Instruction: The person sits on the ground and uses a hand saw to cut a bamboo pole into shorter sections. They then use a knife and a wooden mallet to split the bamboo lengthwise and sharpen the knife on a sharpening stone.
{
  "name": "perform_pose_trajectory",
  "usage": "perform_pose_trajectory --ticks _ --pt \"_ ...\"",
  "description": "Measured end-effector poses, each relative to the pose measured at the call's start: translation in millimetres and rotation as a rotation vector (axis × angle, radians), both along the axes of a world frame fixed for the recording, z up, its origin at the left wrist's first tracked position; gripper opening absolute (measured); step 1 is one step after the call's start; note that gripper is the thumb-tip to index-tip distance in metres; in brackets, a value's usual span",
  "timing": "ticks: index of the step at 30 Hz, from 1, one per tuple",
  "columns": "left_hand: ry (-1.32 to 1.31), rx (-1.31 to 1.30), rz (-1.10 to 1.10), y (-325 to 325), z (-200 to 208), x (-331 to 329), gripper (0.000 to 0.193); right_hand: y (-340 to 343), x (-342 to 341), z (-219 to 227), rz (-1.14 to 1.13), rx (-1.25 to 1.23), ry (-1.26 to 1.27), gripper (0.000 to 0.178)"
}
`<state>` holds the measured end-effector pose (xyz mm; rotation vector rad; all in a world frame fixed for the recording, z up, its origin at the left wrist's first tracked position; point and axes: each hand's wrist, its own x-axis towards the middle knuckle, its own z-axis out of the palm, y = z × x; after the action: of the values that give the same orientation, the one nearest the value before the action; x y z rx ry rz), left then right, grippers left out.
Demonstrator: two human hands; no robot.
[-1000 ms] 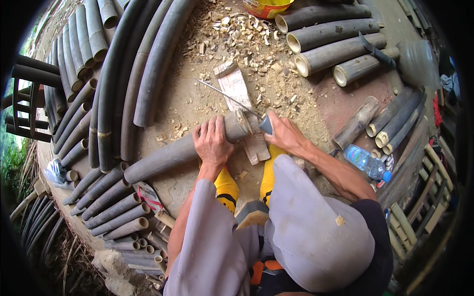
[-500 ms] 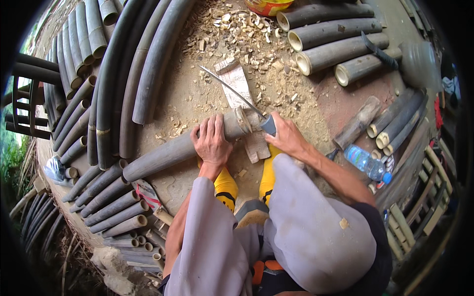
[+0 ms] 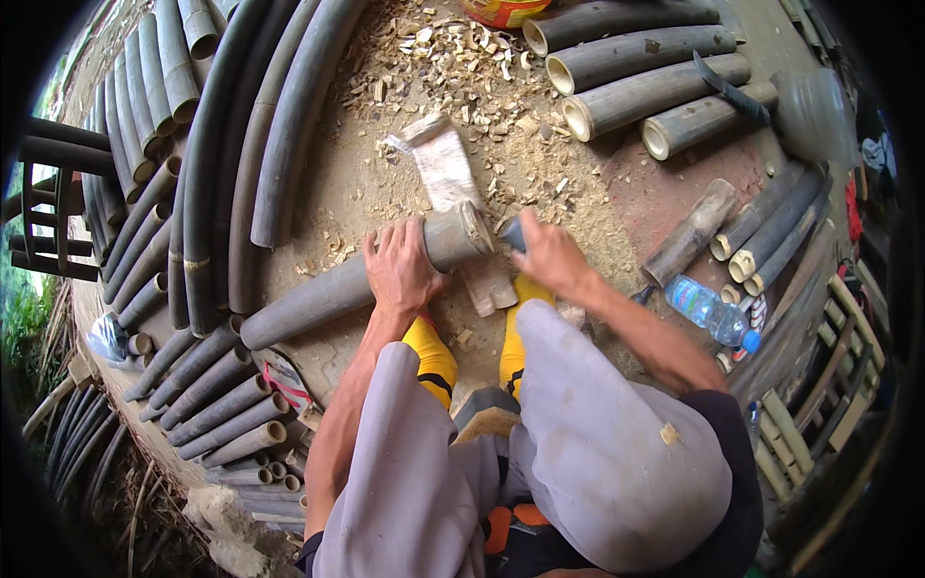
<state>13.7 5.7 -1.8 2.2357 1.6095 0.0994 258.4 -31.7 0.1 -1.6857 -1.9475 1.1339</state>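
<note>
Bamboo tube (image 3: 326, 301), head view: located in front of the person, lying aslant, its left end nearer the body and its right end farther out. Its right end lies across a pale wooden block (image 3: 443, 173), which shows on both sides of it. A raised joint ring stands close to that end.

Left hand (image 3: 400, 265): grasping the tube from above, fingers spread over its upper surface, short of the ring. Right hand (image 3: 554, 258): clenched round a blue-grey handle (image 3: 513, 234), just beside the tube's right end. The blade beyond the handle cannot be made out clearly; whether it touches the bamboo cannot be told.

Surroundings: yellow footwear (image 3: 430, 358) shows below the tube, between the forearms. Wood chips (image 3: 453, 53) lie scattered on the ground beyond the block. Long dark poles (image 3: 294, 135) lie to the left, with shorter tubes (image 3: 231, 416) stacked at lower left. At upper right, cut tubes (image 3: 646, 91) lie side by side, a dark curved blade (image 3: 729, 87) resting on them. A blue-capped plastic bottle (image 3: 708, 310) lies on its side to the right.
</note>
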Motion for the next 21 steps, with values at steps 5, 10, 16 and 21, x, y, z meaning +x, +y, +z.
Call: perform_pose_trajectory --ticks 5,10,16,21 --pt "0.043 0.176 0.057 -18.6 -11.1 0.5 0.078 -3.0 -9.2 28.6 -0.055 0.037 0.082 0.038" --pt "0.048 0.148 0.056 -14.8 -8.1 3.4 0.076 2.0 -23.4 41.3 -0.108 0.492 0.26 0.038" --pt "0.037 0.228 0.082 -18.4 -8.4 1.8 0.072 5.0 -2.3 14.8 -0.066 -0.156 0.078 0.034" --pt "0.024 0.253 0.106 -22.8 -15.4 4.0 0.07 13.1 -25.1 75.3 -0.123 0.34 0.296 0.038"
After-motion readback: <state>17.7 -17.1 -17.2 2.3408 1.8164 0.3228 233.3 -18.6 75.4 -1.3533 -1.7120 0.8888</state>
